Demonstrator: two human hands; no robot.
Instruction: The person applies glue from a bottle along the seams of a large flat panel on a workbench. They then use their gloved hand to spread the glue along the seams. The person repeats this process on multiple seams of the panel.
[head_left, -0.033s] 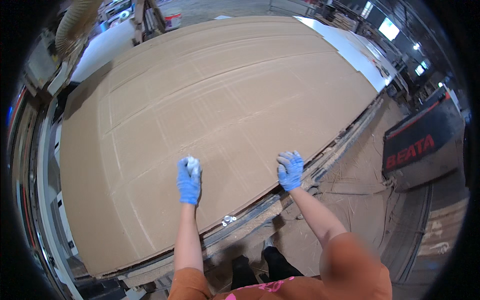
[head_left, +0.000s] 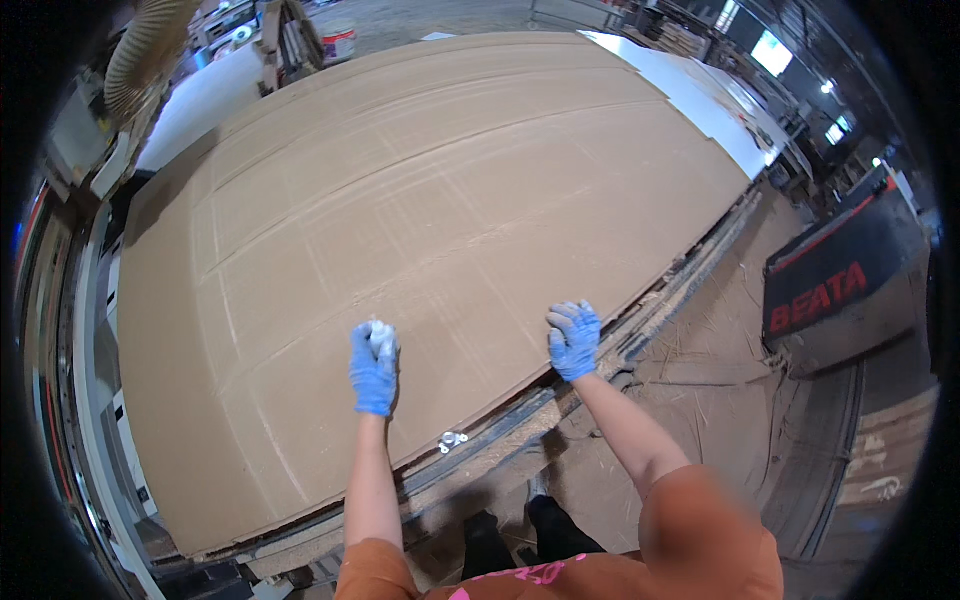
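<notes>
A large brown cardboard-like sheet (head_left: 480, 330) with scuffs and pale streaks lies flat in front of me. My left hand (head_left: 373, 370), in a blue glove with a whitish, worn palm side, is closed just above or on the sheet. Something small and pale shows at its fingertips, too unclear to name. Further right, my right hand (head_left: 574, 340), also in a blue glove, lies on the sheet by its near right edge, fingers stretched forward. A small silvery metal piece with rounded lobes (head_left: 453, 440) sits at the near edge between my forearms.
A dusty machine rail (head_left: 510, 425) runs along the sheet's near edge. At right stands a dark box-shaped unit (head_left: 830, 275) with red lettering. A ribbed hose (head_left: 145, 60) hangs at far left. White panels (head_left: 690, 95) lie beyond the sheet's right corner.
My left hand has drawn very slightly toward me. The whole view has shifted a little; my right hand keeps its place at the sheet's edge.
</notes>
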